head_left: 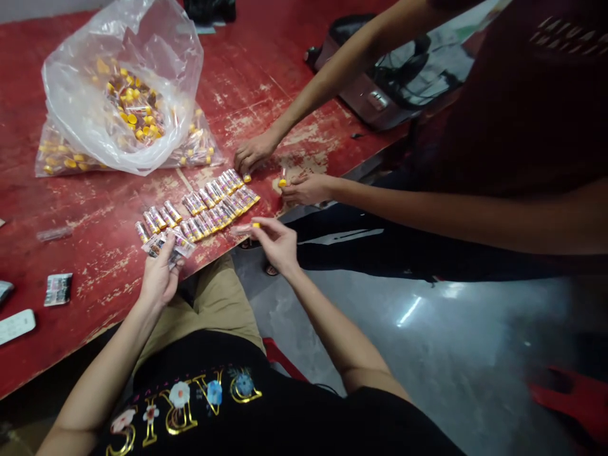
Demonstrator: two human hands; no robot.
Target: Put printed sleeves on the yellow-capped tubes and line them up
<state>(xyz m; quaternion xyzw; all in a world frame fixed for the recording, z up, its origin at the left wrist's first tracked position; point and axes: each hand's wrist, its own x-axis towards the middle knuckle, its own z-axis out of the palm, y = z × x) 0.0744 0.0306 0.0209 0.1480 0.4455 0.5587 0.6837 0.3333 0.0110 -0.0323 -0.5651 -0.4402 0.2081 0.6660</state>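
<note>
My left hand (161, 272) is closed on some small printed packets (168, 244) at the table's near edge. Between the thumb and fingers of my right hand (278, 244) is a small clear tube with a yellow cap (256, 225), held just off the edge. Beyond both hands, similar yellow-capped tubes (209, 218) with printed contents lie side by side in two rows. A co-worker's hand (256, 152) touches the far end of the rows, and that person's other hand (306, 189) is beside another yellow-capped tube (283, 180).
A large clear plastic bag (180, 69) full of yellow-capped tubes stands on the worn red table (256, 38). At the left lie a small packet (58, 289), a white remote-like object (16, 326) and a clear tube (54, 234). A grey case-like object (363, 101) sits at the right.
</note>
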